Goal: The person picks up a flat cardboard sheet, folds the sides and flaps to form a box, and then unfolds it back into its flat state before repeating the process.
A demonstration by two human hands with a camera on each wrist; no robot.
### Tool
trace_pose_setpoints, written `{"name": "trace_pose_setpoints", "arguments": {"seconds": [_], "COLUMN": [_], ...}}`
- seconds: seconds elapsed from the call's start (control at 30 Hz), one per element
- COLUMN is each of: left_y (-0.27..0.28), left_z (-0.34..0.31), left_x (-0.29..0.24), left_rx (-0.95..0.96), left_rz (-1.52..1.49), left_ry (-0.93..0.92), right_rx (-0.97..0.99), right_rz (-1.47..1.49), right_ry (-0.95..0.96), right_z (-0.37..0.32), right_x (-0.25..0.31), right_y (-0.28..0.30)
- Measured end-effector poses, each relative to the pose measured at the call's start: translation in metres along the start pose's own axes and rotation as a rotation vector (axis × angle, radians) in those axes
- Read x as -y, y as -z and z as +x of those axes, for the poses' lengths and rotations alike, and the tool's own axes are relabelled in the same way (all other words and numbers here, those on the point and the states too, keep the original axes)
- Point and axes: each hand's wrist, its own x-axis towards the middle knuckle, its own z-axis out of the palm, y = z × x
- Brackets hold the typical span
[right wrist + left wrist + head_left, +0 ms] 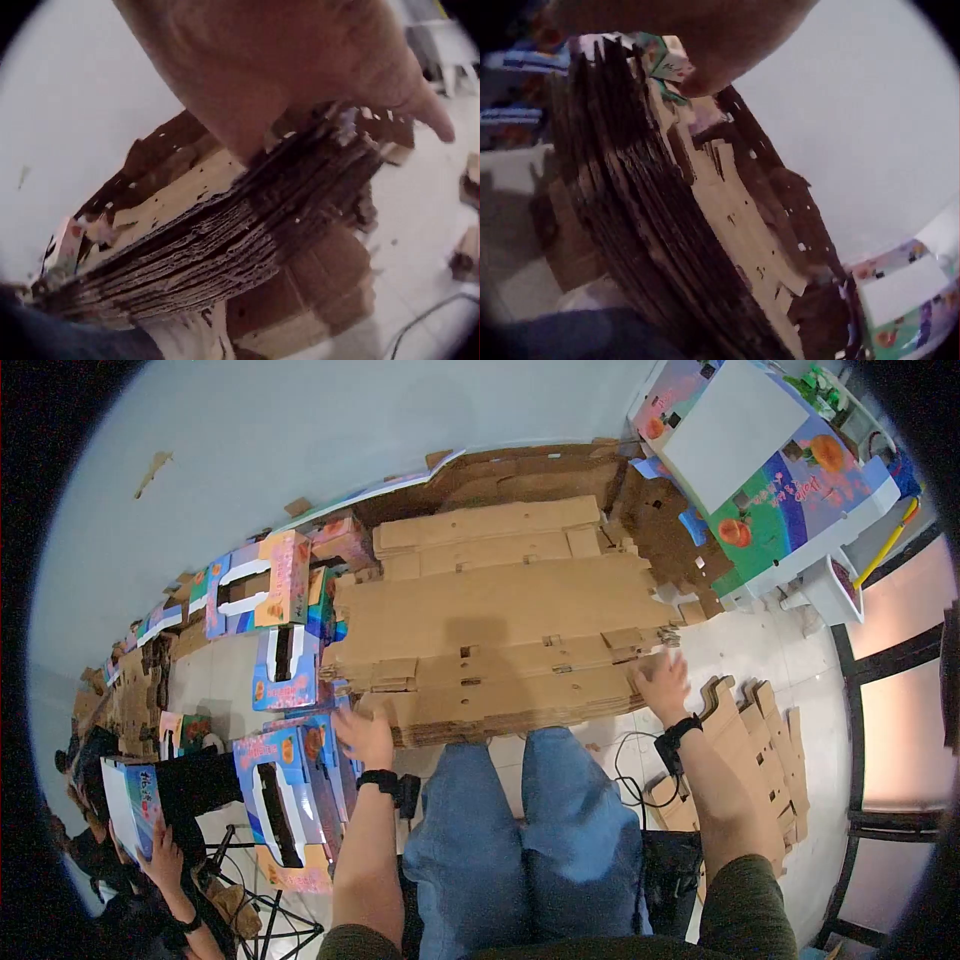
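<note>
A thick stack of flattened brown cardboard boxes [500,600] lies in front of my knees, its layered near edge facing me. My left hand [365,735] is at the stack's near left corner, with fingers spread. At the near right corner is my right hand [665,685], its fingers spread and reaching over the end of the stack. In the left wrist view the layered edges of the stack [637,180] run below the hand [697,37]. The right wrist view has the right hand [277,67] over the edge of the stack [202,247], with one finger extended outward.
Folded printed boxes [285,790] with handle cut-outs stand to the left. Another person's hand [163,860] touches a printed box [130,805] at the far left. A large printed carton [770,490] stands back right. Loose cardboard pieces [750,750] and a black cable [625,765] lie right.
</note>
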Motion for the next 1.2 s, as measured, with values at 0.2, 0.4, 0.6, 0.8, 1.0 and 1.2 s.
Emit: {"name": "trace_pose_setpoints", "arguments": {"seconds": [0.2, 0.4, 0.6, 0.8, 1.0, 1.2], "left_y": [-0.031, -0.036, -0.050, -0.044, -0.026, -0.014], "left_z": [-0.008, -0.002, 0.011, 0.005, 0.020, -0.014], "left_x": [0.032, 0.015, 0.031, 0.016, -0.001, -0.009], "left_rx": [0.402, 0.588, 0.636, 0.527, 0.563, 0.573], "left_rz": [-1.095, -1.410, -1.444, -1.452, -1.671, -1.816], "left_ry": [0.499, 0.772, 0.610, 0.604, 0.444, 0.456], "right_rx": [0.405, 0.544, 0.265, 0.067, 0.041, -0.044], "right_rz": [0.985, 1.473, 1.626, 1.591, 1.619, 1.540], "right_ry": [-0.510, -0.232, -0.213, -0.251, 0.146, 0.175], "right_z": [-0.029, -0.009, -0.026, 0.001, -0.005, -0.030], "right_x": [-0.017, -0.019, 0.012, 0.017, 0.068, 0.095], "right_y": [0.004, -0.055, -0.035, -0.047, 0.072, 0.123]}}
